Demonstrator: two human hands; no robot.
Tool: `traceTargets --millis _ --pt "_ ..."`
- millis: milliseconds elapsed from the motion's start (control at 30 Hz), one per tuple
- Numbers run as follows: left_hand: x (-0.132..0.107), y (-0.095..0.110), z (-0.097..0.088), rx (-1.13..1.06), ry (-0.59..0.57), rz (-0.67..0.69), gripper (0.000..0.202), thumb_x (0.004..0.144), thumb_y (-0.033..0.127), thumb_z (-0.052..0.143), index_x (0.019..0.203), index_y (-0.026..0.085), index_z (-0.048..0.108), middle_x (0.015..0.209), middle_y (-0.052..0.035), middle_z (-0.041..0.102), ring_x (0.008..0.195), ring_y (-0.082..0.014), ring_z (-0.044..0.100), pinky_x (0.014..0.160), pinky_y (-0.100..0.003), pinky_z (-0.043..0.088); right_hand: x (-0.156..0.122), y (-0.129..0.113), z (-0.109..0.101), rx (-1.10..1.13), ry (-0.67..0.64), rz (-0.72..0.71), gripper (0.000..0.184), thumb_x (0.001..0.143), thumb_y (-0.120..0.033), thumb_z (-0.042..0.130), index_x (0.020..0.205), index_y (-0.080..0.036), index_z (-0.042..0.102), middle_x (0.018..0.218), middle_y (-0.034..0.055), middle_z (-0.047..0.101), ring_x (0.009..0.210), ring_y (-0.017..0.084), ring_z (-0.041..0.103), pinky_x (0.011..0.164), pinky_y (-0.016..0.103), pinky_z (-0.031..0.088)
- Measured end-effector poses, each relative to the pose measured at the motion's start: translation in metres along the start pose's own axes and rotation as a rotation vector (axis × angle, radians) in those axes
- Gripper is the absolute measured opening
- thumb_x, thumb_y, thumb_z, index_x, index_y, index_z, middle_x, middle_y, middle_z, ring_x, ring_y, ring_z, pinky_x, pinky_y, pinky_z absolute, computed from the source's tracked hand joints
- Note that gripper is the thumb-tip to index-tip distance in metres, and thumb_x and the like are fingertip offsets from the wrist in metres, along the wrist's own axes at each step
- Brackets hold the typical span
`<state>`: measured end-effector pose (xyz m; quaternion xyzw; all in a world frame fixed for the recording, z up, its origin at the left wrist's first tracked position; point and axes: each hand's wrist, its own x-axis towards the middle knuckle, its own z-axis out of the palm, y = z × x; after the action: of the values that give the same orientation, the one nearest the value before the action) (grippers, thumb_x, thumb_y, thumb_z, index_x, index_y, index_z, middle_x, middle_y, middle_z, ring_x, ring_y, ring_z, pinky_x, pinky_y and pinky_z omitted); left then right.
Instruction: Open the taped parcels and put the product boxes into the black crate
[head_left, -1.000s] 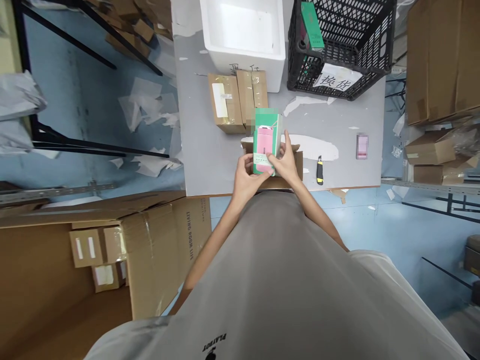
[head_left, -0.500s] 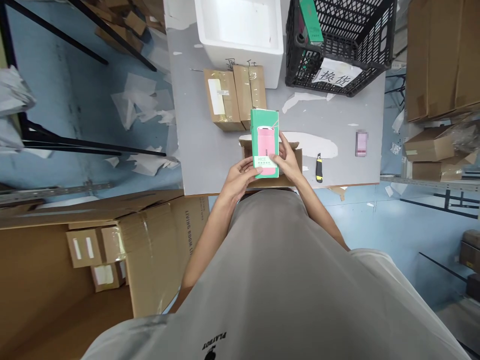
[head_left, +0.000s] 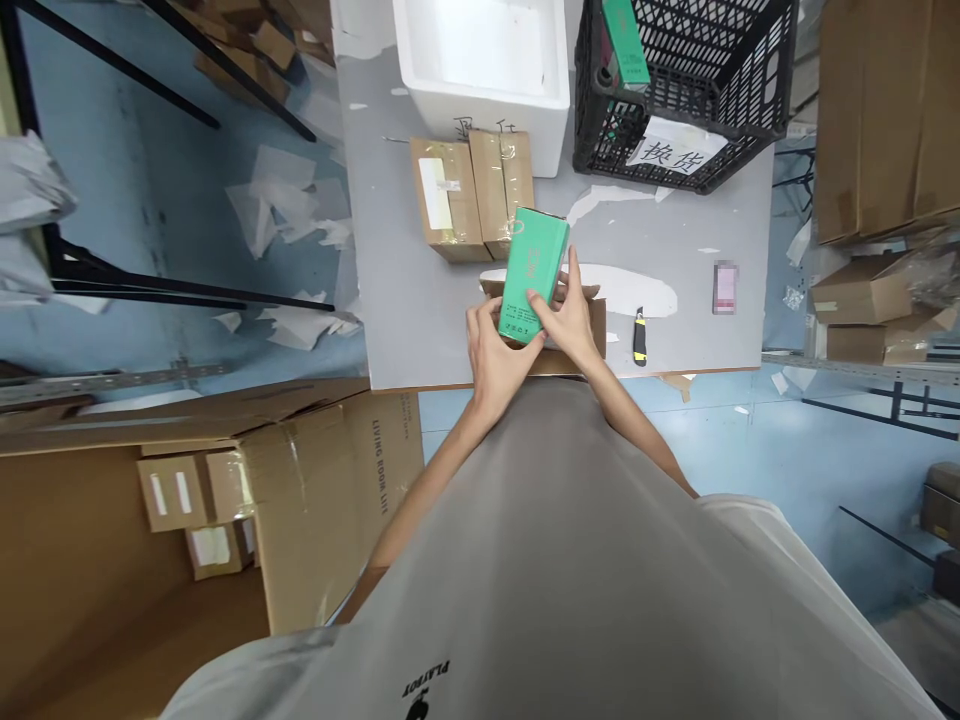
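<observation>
Both my hands hold a green product box (head_left: 534, 268), tilted, with a plain green printed side facing up. My left hand (head_left: 496, 362) grips its lower left edge, thumb at the bottom corner. My right hand (head_left: 568, 318) presses its thumb on the printed side, with fingers along the right edge. Beneath them an opened cardboard box (head_left: 598, 325) stands at the table's near edge, partly hidden by the green box and my hands. To the right lies a yellow and black utility knife (head_left: 639, 337).
Two taped cartons (head_left: 454, 200) sit beyond my hands, before a white foam box (head_left: 487, 90). A black crate (head_left: 682, 120) holding a green box (head_left: 626, 45) stands back right. A pink phone-like object (head_left: 724, 288) lies right on the grey table (head_left: 405, 330). A large carton (head_left: 330, 500) stands left.
The green box has been turned from its side with the pink cup picture to a plain green side, and it now leans to the right. My left hand has shifted slightly right.
</observation>
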<state>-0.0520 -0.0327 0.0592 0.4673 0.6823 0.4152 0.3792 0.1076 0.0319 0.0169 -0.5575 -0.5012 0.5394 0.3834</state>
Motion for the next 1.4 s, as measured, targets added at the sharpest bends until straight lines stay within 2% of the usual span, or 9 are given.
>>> traceTargets --millis 133,333,500,667,733,900,1033,1200,1400 --pt "-0.002 -0.003 -0.007 -0.195 -0.069 -0.050 0.072 0.083 0.047 0.107 0.144 0.028 0.075 0.152 -0.0139 0.069 0.145 -0.0356 0.071 0.100 -0.041 0.074 0.007 0.003 -0.005 0.175 0.072 0.059 0.131 0.093 -0.070 0.096 0.195 -0.037 0.021 0.167 0.0111 0.074 0.144 0.032 0.079 0.128 0.052 0.068" --pt "0.007 -0.028 -0.014 -0.602 -0.203 -0.382 0.073 0.077 0.065 0.110 0.131 0.027 0.077 0.148 -0.0139 0.079 0.139 -0.0349 0.078 0.097 -0.041 0.077 0.005 -0.005 -0.016 0.352 0.004 0.097 0.099 0.092 -0.071 0.091 0.177 -0.037 0.054 0.149 0.0061 0.084 0.146 0.032 0.078 0.128 0.056 0.068" --pt "0.001 -0.030 -0.009 -0.622 -0.258 -0.425 0.075 0.073 0.059 0.114 0.129 0.025 0.077 0.136 -0.0124 0.083 0.128 -0.0318 0.083 0.097 -0.043 0.079 0.001 -0.019 -0.013 0.338 0.002 0.145 0.092 0.090 -0.070 0.089 0.172 -0.037 0.060 0.147 0.0052 0.084 0.146 0.031 0.077 0.129 0.057 0.067" --pt "0.002 -0.021 -0.011 -0.619 -0.161 -0.330 0.089 0.075 0.052 0.115 0.150 0.033 0.072 0.155 -0.0122 0.076 0.144 -0.0338 0.077 0.104 -0.040 0.076 -0.001 -0.025 -0.010 0.287 -0.023 0.109 0.105 0.092 -0.075 0.092 0.181 -0.035 0.052 0.152 0.0089 0.083 0.147 0.033 0.077 0.130 0.058 0.067" --pt "0.007 -0.019 -0.016 -0.700 -0.186 -0.344 0.080 0.080 0.051 0.112 0.149 0.034 0.074 0.157 -0.0107 0.077 0.149 -0.0352 0.076 0.107 -0.042 0.075 -0.002 -0.025 -0.010 0.263 -0.017 0.102 0.109 0.093 -0.081 0.092 0.184 -0.038 0.048 0.159 0.0097 0.079 0.145 0.034 0.077 0.130 0.059 0.066" --pt "0.017 -0.031 -0.025 -1.007 -0.258 -0.637 0.031 0.103 0.045 0.091 0.126 0.027 0.081 0.135 -0.0100 0.088 0.131 -0.0324 0.085 0.097 -0.039 0.077 0.008 -0.033 -0.019 0.082 0.065 0.006 0.113 0.098 -0.100 0.074 0.187 -0.037 0.044 0.165 0.0149 0.074 0.140 0.033 0.078 0.129 0.059 0.066" --pt "0.015 -0.044 -0.024 -1.126 -0.247 -0.863 0.026 0.114 0.041 0.070 0.129 0.024 0.083 0.122 -0.0102 0.091 0.123 -0.0308 0.088 0.088 -0.036 0.076 0.025 -0.047 -0.025 -0.055 0.017 -0.092 0.101 0.104 -0.099 0.066 0.184 -0.039 0.051 0.178 0.0138 0.064 0.157 0.035 0.070 0.129 0.058 0.066" --pt "0.014 -0.053 -0.023 -1.087 -0.304 -0.895 0.031 0.108 0.043 0.071 0.127 0.023 0.084 0.122 -0.0118 0.092 0.117 -0.0306 0.089 0.086 -0.036 0.074 0.029 -0.057 -0.029 -0.019 0.034 -0.099 0.083 0.104 -0.094 0.072 0.165 -0.039 0.066 0.176 0.0107 0.067 0.160 0.037 0.067 0.126 0.055 0.069" --pt "0.039 -0.056 -0.008 -0.999 -0.310 -0.843 0.028 0.093 0.048 0.080 0.106 0.024 0.081 0.110 -0.0093 0.091 0.104 -0.0292 0.089 0.086 -0.037 0.074 0.000 -0.076 -0.018 -0.032 0.105 -0.133 0.064 0.109 -0.082 0.075 0.156 -0.039 0.072 0.176 0.0092 0.060 0.169 0.039 0.058 0.128 0.056 0.068"
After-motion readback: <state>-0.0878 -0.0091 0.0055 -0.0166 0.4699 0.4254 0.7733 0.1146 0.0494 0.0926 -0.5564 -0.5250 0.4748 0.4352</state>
